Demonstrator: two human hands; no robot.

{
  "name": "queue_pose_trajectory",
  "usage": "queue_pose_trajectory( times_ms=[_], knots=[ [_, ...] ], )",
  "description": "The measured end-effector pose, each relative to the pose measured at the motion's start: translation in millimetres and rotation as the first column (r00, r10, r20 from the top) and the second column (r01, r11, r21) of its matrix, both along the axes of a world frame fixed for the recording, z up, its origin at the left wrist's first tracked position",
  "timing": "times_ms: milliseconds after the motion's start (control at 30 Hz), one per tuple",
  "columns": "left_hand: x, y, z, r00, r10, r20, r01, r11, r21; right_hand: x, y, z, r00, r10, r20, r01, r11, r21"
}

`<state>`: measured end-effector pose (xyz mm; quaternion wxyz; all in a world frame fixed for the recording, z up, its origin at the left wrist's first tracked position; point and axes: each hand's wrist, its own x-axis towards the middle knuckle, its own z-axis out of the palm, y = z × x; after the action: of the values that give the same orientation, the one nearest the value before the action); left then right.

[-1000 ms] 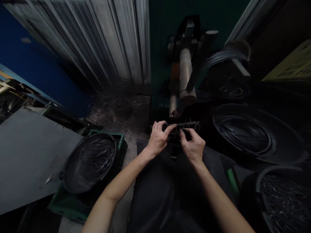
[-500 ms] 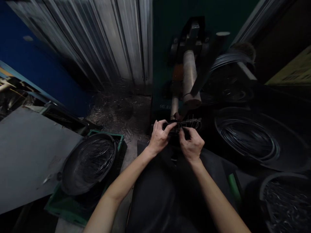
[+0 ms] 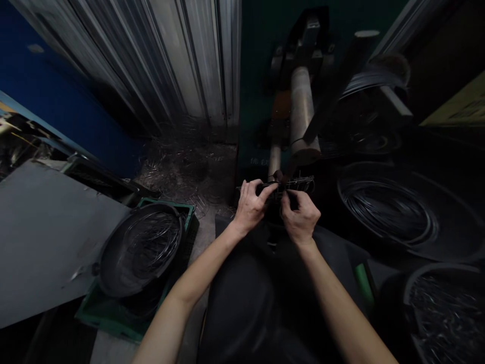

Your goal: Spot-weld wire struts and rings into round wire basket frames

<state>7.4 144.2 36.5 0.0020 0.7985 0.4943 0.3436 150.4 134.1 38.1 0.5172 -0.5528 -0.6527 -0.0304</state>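
Note:
A small dark wire frame (image 3: 299,183) with several thin prongs is held in front of a machine's metal cylinder (image 3: 302,114). My left hand (image 3: 251,206) pinches the frame's left end. Just right of it, my right hand (image 3: 300,214) closes its fingers on the frame's middle. The two hands almost touch. The frame's right end sticks out free toward the machine. My dark-clothed lap (image 3: 265,298) lies below the hands.
A black basin of wire rings (image 3: 141,247) sits in a green crate (image 3: 166,206) at the left. Large wire coils (image 3: 390,207) lie at the right, with a tub of small wire pieces (image 3: 447,313) at the lower right. Corrugated metal sheet (image 3: 166,60) stands behind, a grey board (image 3: 41,227) at the left.
Both hands with the wire frame have moved a little up and closer to the machine's cylinder. The right hand's fingers have curled tighter on the frame.

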Motion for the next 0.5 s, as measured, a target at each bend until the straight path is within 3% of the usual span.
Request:
queue_pose_trajectory(
  times_ms=[233, 500],
  knots=[
    [-1, 2, -0.2, 1.0, -0.011, 0.004, 0.011, 1.0, -0.014, 5, -7, -3.3, 0.997, 0.077, 0.001, -0.077, 0.989, -0.128],
    [-1, 4, 2.4, 1.0, -0.005, 0.018, 0.005, 1.0, -0.029, 7, 0, -13.9, 0.995, 0.101, -0.006, -0.101, 0.99, -0.094]
  ],
)
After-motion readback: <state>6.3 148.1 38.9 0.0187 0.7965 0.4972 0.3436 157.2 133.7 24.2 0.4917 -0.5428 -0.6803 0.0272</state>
